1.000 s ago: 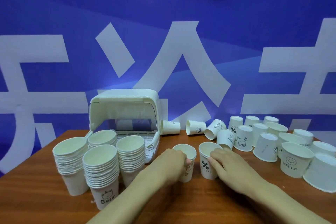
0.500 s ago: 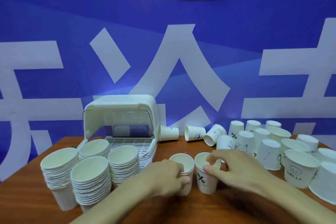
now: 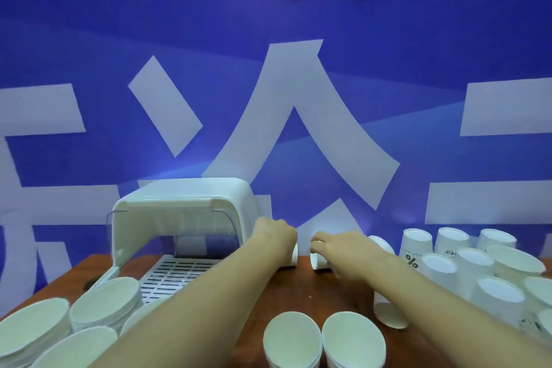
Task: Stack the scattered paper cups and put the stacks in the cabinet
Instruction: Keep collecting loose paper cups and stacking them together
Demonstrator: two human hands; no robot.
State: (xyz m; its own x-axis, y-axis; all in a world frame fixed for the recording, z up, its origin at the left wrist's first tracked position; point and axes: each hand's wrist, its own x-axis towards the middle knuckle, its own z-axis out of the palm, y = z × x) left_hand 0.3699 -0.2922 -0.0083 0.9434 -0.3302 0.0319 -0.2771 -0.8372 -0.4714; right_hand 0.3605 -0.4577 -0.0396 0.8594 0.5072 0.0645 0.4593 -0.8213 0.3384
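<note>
1. Paper stock, thin white wall, rolled rim: very light, crushes if squeezed mid-wall, and likely slides easily on the wooden counter (image 3: 310, 287).
2. Landmark: white cabinet (image 3: 185, 203), lid raised, slatted tray showing, at the back of the counter.
3. Left tipped cup (image 3: 294, 255) lies on its side just right of the cabinet. Left hand (image 3: 276, 237) is on it, fingers curled round the wall, gripping.
4. Right tipped cup (image 3: 316, 261) lies on its side a little farther right of the cabinet, near the first but apart from it. Right hand (image 3: 339, 246) covers it, fingers laid over the top. Thumb hidden, so cannot tell whether the grip is closed.
5. Tall stacks (image 3: 104, 305) stand in front of the cabinet. Two near stacks (image 3: 291, 340) stand front-right of it. Loose cups (image 3: 472, 266) sit well right of it, many upside down.
6. Judgement: take each tipped cup near the rim, where the roll stiffens it. Use a light pinch only, then turn upright and nest. A hard squeeze would likely ovalise the mouth and jam the nesting.
</note>
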